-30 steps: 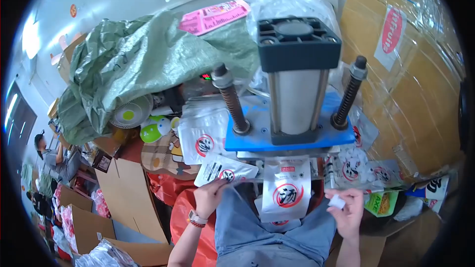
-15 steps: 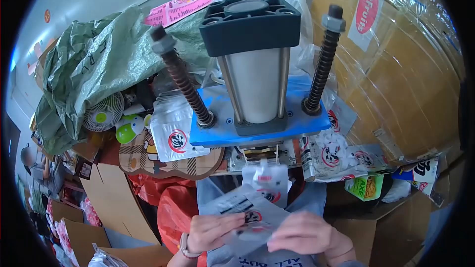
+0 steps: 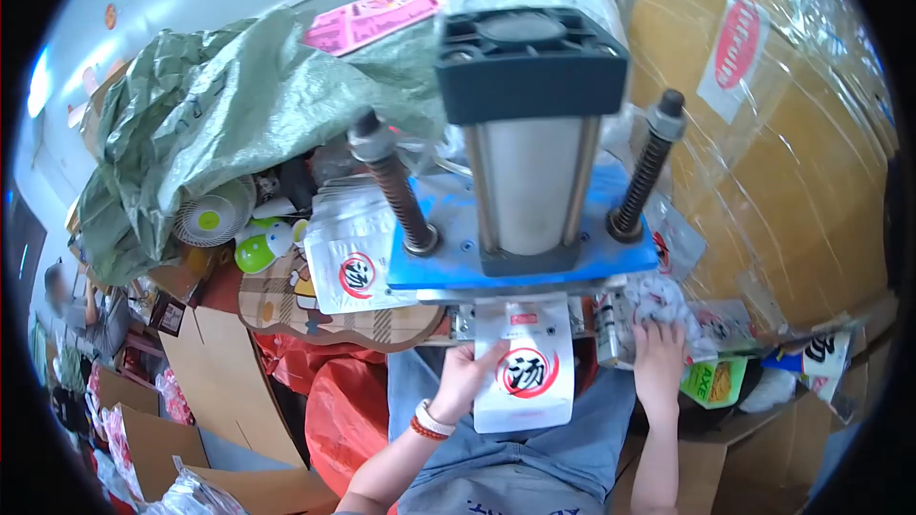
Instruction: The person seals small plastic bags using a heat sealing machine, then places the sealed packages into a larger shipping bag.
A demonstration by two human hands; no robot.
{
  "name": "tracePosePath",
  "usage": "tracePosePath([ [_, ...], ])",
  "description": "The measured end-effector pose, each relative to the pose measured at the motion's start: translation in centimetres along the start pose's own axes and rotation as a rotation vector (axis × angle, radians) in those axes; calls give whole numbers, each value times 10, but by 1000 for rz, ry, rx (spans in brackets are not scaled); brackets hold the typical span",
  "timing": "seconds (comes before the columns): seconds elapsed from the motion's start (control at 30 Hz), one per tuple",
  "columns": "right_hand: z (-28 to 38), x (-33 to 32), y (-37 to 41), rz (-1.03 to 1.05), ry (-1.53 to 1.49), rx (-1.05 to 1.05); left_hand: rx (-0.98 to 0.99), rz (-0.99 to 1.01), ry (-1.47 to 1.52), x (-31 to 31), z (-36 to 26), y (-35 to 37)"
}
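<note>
My left hand [image 3: 466, 377] pinches the left edge of a white pouch [image 3: 523, 401] printed with a black character in a red ring, its thumb on the front. The pouch's top end lies at the press [image 3: 530, 181], just under the blue plate [image 3: 520, 272]. My right hand [image 3: 660, 362] reaches to the right of the press. Its fingers stretch out over a bunch of small white wads [image 3: 658, 298] lying on printed pouches; the fingertips partly sink among them.
More white pouches [image 3: 348, 267] lie stacked on a plaid board [image 3: 277, 315] left of the press. A small fan [image 3: 215, 215] and green toy [image 3: 256, 250] stand behind. A large taped carton [image 3: 763, 172] fills the right. Two spring-wound rods flank the cylinder.
The pouch held between both hands has moved forward under the press plate, front side up. My right hand has let go of it and moved right to the white wads. The plate appears lower.
</note>
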State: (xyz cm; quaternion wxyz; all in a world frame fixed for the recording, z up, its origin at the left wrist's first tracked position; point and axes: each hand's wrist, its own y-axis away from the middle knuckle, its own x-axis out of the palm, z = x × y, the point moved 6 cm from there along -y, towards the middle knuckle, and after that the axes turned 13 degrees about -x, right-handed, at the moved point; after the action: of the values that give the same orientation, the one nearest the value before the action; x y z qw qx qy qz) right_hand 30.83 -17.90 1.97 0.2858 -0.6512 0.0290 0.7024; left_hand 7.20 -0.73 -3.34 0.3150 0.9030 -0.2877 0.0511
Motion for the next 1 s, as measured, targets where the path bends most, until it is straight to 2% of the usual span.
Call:
tracePosePath([
  [0.07, 12, -4, 14, 44, -91, -38, -1, 35, -109, -1, -10, 2],
  [0.1, 14, -7, 15, 76, -163, -79, 14, 33, -290, -10, -12, -4],
  [0.17, 12, -12, 21, 164, -221, -145, 359, -151, -426, -39, -53, -3],
  [0.2, 9, -15, 23, 261, -346, -124, 272, -328, -683, -63, -80, 1],
  [0.23, 14, -21, 22, 255, -358, -136, 572, -612, -961, -90, -97, 0],
  [0.3, 20, -36, 24, 102, -403, -164, 425, -796, -1550, -128, -87, -14],
  [0.33, 13, -34, 28, 0, -225, -140, 543, -779, -1644, -125, -77, -7],
  [0.4, -1, -22, 28, 29, -161, -158, 643, -516, -1573, -118, -62, 16],
  [0.43, 0, -20, 32, 68, -102, -180, 749, -501, -1513, -122, -53, 24],
  [0.47, 1, -20, 27, 163, -251, -184, 834, -537, -1448, -126, -46, 31],
  [0.5, -1, -23, 25, 166, -247, -179, 918, -578, -1375, -125, -45, 40],
  [0.53, -2, -21, 24, 205, -391, -182, 929, -702, -1230, -125, -48, 44],
  [0.57, -2, -19, 23, 243, -534, -184, 881, -656, -1163, -127, -49, 43],
  [0.6, 0, -21, 19, 249, -526, -181, 830, -608, -1094, -131, -50, 41],
  [0.67, -5, -46, 12, -113, -332, -157, 821, -598, -1064, -132, -51, 40],
  [0.7, -9, -38, 9, -83, -301, -187, 850, -611, -1051, -128, -50, 40],
  [0.77, -5, -14, 3, 81, -207, -278, 783, -651, -898, -133, -45, 36],
  [0.83, -3, -16, -4, 155, -475, -140, 635, -674, -725, -156, -34, 28],
  [0.87, -8, -15, -5, 160, -462, -115, 698, -700, -597, -154, -37, 34],
  [0.9, -8, -12, -7, 187, -539, -135, 770, -639, -437, -155, -36, 38],
  [0.97, -4, -8, -10, 162, -585, -186, 774, -696, -492, -122, -53, 77],
  [1.0, -5, -8, -12, 161, -586, -186, 829, -654, -491, -101, -55, 92],
])
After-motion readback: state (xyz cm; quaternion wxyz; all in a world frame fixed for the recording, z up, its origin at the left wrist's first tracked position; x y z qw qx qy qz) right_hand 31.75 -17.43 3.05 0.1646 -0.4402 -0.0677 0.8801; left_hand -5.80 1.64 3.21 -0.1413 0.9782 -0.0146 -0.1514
